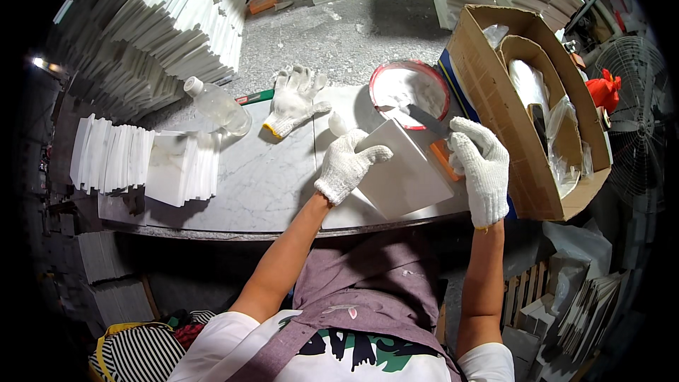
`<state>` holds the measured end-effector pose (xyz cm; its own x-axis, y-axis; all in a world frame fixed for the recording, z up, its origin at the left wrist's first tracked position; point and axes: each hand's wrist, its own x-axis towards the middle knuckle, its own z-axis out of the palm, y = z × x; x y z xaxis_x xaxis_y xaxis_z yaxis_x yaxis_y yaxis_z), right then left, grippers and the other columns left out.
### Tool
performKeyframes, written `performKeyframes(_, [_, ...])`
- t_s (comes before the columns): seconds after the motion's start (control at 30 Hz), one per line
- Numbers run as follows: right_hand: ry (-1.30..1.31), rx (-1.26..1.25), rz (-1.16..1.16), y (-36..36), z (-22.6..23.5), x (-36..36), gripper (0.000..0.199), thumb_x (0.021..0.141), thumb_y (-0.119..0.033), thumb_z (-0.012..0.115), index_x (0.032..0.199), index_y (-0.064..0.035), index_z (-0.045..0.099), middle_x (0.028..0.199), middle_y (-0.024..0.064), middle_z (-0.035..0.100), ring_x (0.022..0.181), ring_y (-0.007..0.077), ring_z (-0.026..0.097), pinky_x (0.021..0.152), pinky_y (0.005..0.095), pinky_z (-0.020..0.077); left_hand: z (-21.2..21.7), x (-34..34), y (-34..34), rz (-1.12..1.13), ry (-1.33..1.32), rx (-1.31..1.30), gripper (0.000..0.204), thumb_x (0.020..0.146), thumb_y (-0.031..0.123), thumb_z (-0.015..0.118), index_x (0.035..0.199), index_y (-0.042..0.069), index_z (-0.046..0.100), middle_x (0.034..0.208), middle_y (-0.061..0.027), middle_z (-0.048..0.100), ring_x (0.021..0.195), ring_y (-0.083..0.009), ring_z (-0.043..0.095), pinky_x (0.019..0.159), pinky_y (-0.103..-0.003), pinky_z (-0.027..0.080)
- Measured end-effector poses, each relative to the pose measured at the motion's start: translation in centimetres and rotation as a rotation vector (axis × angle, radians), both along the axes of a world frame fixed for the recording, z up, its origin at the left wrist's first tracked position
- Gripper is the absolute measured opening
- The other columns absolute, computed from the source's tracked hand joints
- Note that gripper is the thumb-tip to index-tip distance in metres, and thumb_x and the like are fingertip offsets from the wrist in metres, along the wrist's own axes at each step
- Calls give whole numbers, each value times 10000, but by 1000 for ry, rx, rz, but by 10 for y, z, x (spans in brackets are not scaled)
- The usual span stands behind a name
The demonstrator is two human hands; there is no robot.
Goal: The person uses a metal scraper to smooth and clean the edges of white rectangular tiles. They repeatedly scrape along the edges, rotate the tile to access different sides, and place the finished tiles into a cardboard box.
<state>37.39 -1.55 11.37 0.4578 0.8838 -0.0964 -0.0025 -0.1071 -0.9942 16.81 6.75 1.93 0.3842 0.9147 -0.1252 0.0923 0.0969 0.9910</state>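
Note:
My left hand (350, 166), in a white knit glove, grips the left edge of a white stone tile (407, 180), thumb over its face. The tile is tilted above the table. My right hand (483, 170), gloved too, is curled around a putty knife, its handle mostly hidden by the fingers. The knife's grey blade (426, 119) points left, over the near rim of a round tub with a red rim (444, 88) and white paste inside. Between the tile and my right hand lies an orange block (444, 159), partly covered.
A spare white glove (293, 102), a green-handled tool (254, 97) and a clear bottle (218, 107) lie on the marble-topped table (265, 184). Stacked tiles (134, 155) stand left; taller stacks (177, 21) rise behind. An open cardboard box (488, 71) stands right, beside a fan (636, 92).

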Motion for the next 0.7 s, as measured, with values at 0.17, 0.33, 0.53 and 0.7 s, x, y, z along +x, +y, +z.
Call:
performKeyframes(0.17, [25,14,-11,6,-10,5,255,858,-133,660,1082,-11,666,881,53,678,654,73,588,556,212,456,0,-6,-2,-3,10,13,240,755,220,802,856,41,680,751,8,653,712,-54,564,650,-240,468])
performKeyframes(0.33, [-130,133,-67,23,-37,9,234,870,-123,655,1071,-5,665,898,49,673,673,72,590,585,212,461,5,-10,-6,-8,-20,-15,268,741,222,813,882,33,685,772,12,656,725,-54,567,658,-242,472])
performKeyframes(0.53, [126,63,-79,28,-38,11,235,879,-114,646,1082,5,648,855,71,660,613,91,569,534,213,441,3,-19,-10,11,-2,12,307,747,230,808,918,9,681,817,1,659,748,-58,574,681,-244,486])
performKeyframes(0.7, [419,-35,209,12,-30,0,261,904,-123,603,1114,34,610,811,91,638,574,80,538,482,196,409,2,-26,-10,-68,-91,11,343,773,215,786,994,-14,658,872,-21,660,777,-60,586,676,-232,501])
